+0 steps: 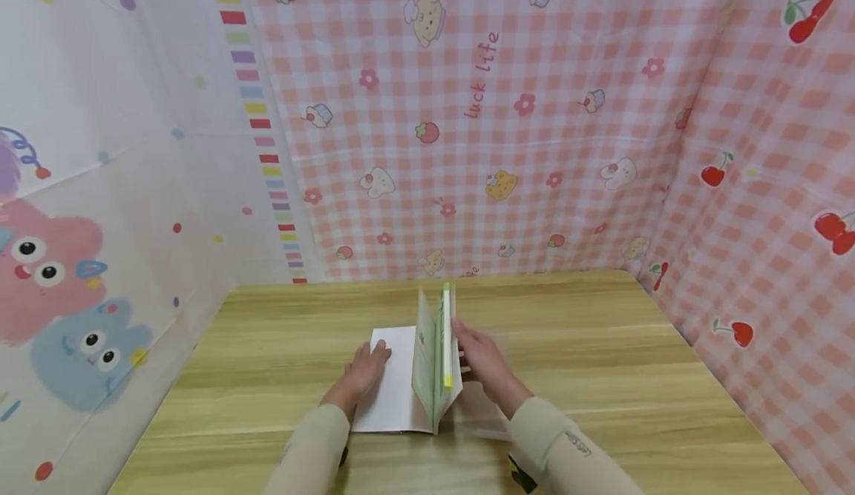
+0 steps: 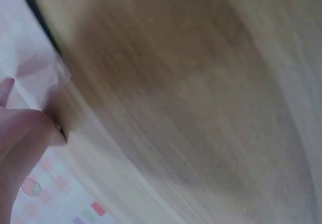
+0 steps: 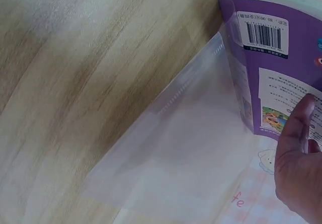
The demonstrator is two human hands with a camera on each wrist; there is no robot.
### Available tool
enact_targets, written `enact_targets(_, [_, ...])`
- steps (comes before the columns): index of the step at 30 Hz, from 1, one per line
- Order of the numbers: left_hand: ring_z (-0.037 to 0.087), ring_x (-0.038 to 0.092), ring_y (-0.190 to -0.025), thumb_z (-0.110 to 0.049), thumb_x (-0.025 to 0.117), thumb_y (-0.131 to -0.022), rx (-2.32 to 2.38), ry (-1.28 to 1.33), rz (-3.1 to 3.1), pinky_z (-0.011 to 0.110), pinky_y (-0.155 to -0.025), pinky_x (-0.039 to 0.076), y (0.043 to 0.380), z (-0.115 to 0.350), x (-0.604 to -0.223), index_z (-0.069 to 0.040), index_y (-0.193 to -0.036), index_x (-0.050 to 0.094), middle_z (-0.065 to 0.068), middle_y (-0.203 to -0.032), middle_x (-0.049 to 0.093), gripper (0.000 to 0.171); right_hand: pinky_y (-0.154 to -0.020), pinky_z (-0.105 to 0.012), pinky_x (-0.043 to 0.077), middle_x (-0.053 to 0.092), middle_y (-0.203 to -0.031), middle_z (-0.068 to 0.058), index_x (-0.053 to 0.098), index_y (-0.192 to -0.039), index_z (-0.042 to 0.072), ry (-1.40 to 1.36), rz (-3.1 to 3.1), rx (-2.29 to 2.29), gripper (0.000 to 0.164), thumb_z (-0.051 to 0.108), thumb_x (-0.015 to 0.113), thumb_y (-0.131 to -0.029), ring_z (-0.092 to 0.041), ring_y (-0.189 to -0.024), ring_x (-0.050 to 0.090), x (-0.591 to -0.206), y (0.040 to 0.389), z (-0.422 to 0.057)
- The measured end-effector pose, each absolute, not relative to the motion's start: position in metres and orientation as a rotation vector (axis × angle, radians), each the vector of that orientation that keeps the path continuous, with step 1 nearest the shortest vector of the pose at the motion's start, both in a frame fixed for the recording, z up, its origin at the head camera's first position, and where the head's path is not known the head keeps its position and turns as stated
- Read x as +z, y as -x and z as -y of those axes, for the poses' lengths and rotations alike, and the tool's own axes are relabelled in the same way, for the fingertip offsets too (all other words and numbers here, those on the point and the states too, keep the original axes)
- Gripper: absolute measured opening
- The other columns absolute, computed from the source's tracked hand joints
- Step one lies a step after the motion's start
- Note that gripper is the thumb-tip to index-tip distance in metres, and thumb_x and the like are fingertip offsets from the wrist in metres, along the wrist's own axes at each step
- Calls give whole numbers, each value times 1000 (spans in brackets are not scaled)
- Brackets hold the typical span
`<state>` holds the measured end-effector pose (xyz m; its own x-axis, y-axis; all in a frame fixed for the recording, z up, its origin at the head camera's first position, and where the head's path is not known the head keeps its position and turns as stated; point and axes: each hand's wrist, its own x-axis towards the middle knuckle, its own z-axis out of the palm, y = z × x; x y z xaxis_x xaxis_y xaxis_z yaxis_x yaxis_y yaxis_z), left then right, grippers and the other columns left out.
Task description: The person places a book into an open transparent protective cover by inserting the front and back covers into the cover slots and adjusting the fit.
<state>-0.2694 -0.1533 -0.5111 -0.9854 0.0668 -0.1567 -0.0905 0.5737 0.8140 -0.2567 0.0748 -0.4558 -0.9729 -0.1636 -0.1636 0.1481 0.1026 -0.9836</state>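
Note:
A book (image 1: 446, 339) stands half open, its thick block of pages raised upright and a white inside cover (image 1: 401, 384) lying flat to the left. My left hand (image 1: 366, 367) rests along the outer edge of that white side, near a creased clear film (image 2: 43, 78). On the right, my right hand (image 1: 486, 361) supports the raised part with extended fingers against the purple back cover (image 3: 297, 48), which bears a barcode. From this back cover a clear plastic sleeve flap (image 3: 176, 133) spreads over the table; its folded edge lies along the cover.
The wood-grain table (image 1: 601, 376) meets a pink checked curtain (image 1: 534, 146) at the back and right. A white curtain with cartoon figures (image 1: 87, 317) borders the left side. Dark wrist straps (image 1: 522, 474) show at the sleeves.

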Motion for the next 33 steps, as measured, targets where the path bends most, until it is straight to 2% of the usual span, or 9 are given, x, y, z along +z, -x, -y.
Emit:
enact_targets(1, [50, -2, -138, -40, 13, -105, 1448, 31, -2584, 69, -109, -7, 269, 155, -510, 11, -135, 47, 37, -153, 7, 68, -66, -42, 59, 69, -103, -23, 54, -128, -5, 17, -2142, -1954, 74, 59, 39, -95, -20, -74, 67, -456, 257, -74])
enact_targets(4, [49, 32, -129, -57, 6, -100, 1673, 95, -2333, 62, -109, 22, 266, 161, -509, 4, -134, 52, 36, -143, 35, 83, -63, -39, 59, 70, -100, -20, 54, -127, -5, 3, -2147, -1928, 76, 62, 39, -93, -21, -73, 67, -458, 257, -72])
enact_targets(7, [35, 62, -98, -73, 10, -90, 1828, 163, -2117, 45, -85, 52, 264, 166, -509, 0, -140, 44, 27, -121, 59, 94, -61, -38, 58, 69, -97, -19, 57, -122, -4, -12, -2178, -1900, 70, 58, 41, -95, -24, -74, 67, -461, 257, -71])
enact_targets(9, [24, 65, -82, -73, 19, -90, 1818, 161, -2102, 36, -73, 55, 266, 169, -509, 0, -147, 31, 24, -119, 61, 93, -63, -41, 57, 68, -96, -18, 58, -120, -5, -24, -2208, -1876, 63, 51, 43, -97, -26, -75, 66, -463, 256, -71])
enact_targets(16, [22, 67, -75, -21, 51, -99, 1673, 20, -2310, 35, -68, 55, 274, 176, -515, 5, -145, 33, 22, -103, 69, 56, -64, -42, 58, 66, -82, -14, 63, -112, -8, -86, -2280, -1860, 43, 29, 44, -101, -24, -70, 64, -464, 255, -70])
enact_targets(19, [34, 61, -98, -12, 54, -96, 1608, 63, -2459, 48, -89, 51, 272, 181, -510, 7, -145, 31, 30, -125, 57, 57, -64, -43, 59, 65, -76, -11, 63, -112, -8, -102, -2314, -1840, 41, 26, 44, -101, -24, -68, 63, -463, 254, -71])
enact_targets(22, [46, 39, -125, -8, 58, -92, 1490, 21, -2665, 60, -106, 32, 271, 184, -504, 11, -145, 25, 37, -143, 35, 65, -64, -44, 59, 64, -73, -9, 65, -108, -7, -111, -2337, -1830, 38, 25, 45, -101, -24, -67, 63, -462, 254, -72])
enact_targets(25, [49, 22, -134, -14, 61, -92, 1398, -104, -2802, 62, -111, 19, 270, 179, -499, 12, -146, 22, 37, -148, 25, 71, -63, -43, 59, 64, -73, -9, 66, -107, -6, -118, -2341, -1851, 37, 24, 46, -100, -24, -66, 63, -463, 254, -73])
enact_targets(33, [36, 16, -141, -58, 52, -89, 1378, -309, -2652, 63, -112, 19, 261, 122, -476, -11, -154, 13, 17, -159, 16, 89, -59, -36, 58, 68, -73, -9, 66, -111, -6, -42, -2270, -1956, 45, 34, 48, -99, -20, -64, 65, -462, 253, -70])
